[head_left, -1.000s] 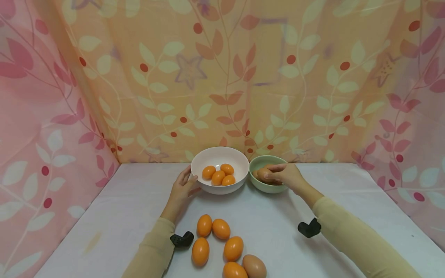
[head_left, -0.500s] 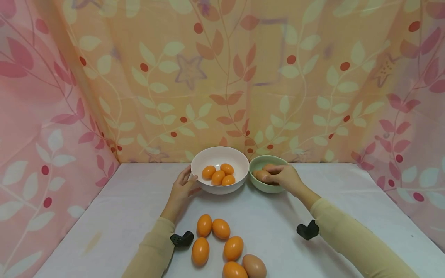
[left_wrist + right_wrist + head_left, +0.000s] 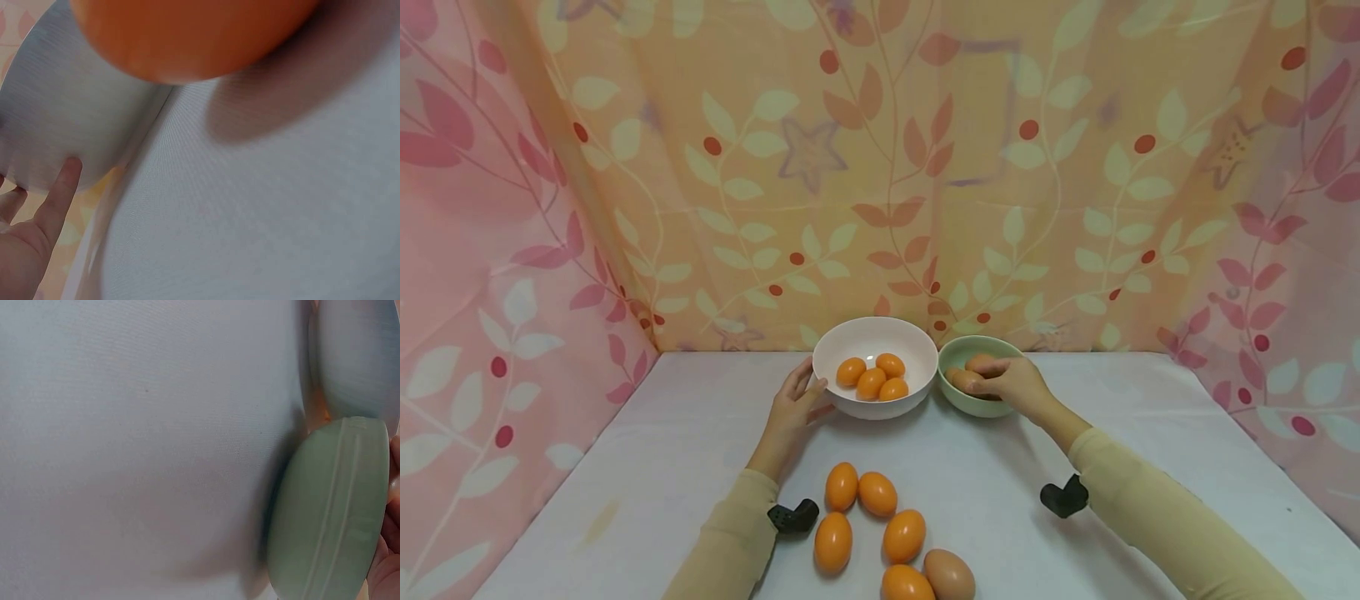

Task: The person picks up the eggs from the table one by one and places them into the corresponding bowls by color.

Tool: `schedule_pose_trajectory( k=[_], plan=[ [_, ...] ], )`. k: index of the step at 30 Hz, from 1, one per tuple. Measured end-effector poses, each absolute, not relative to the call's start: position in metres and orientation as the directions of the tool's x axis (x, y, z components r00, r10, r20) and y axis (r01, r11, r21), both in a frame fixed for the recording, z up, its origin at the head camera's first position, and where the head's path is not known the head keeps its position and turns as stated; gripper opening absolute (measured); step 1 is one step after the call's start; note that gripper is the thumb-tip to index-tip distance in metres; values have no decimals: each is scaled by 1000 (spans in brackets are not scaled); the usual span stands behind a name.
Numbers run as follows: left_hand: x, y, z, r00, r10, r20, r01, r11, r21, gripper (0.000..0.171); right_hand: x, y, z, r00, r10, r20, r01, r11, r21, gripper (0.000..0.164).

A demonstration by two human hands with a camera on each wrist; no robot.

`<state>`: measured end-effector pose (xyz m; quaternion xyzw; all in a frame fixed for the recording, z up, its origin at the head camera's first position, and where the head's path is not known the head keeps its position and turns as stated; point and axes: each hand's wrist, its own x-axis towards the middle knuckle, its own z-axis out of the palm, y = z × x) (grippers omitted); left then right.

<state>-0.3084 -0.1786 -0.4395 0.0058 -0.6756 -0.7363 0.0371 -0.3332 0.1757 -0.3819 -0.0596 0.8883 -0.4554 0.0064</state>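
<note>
In the head view, a white bowl [image 3: 877, 410] stands at the table's back with several orange eggs [image 3: 871, 383] inside. My left hand [image 3: 792, 405] rests spread against its left outer side; the left wrist view shows a straight finger [image 3: 61, 194] touching the wall. Right beside it is a smaller green bowl [image 3: 976, 407] with brown eggs in it. My right hand [image 3: 1021, 387] reaches over its right rim and pinches a brown egg [image 3: 964, 381] between thumb and fingers, low in the bowl. In the right wrist view the green bowl [image 3: 331, 512] hides most of that hand.
Several loose orange eggs [image 3: 832, 543] and one brown egg [image 3: 950, 574] lie on the white-covered table [image 3: 647, 500] in front, between the forearms. A patterned curtain [image 3: 880, 208] hangs directly behind the bowls, with more cloth at both sides.
My right hand has lowered slightly to the left, bringing the pinched brown egg down among the others in the green bowl. The left hand and white bowl stay in place.
</note>
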Motion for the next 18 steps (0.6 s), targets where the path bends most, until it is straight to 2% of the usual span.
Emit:
schedule_pose_trajectory(
  k=[9,14,18],
  plan=[
    [-309,-180,-440,-997,-60,43,48,-85,995,59,-332,173,-376,-992,-113,47,-107,619,-778,45],
    [-308,-179,-439,-998,-55,40,45,-86,995,59,-324,175,-369,-994,-104,13,-70,562,-824,47],
    [-307,-178,-439,-998,-55,40,45,-90,995,59,-310,178,-363,-993,-113,32,-83,475,-876,45]
  ],
)
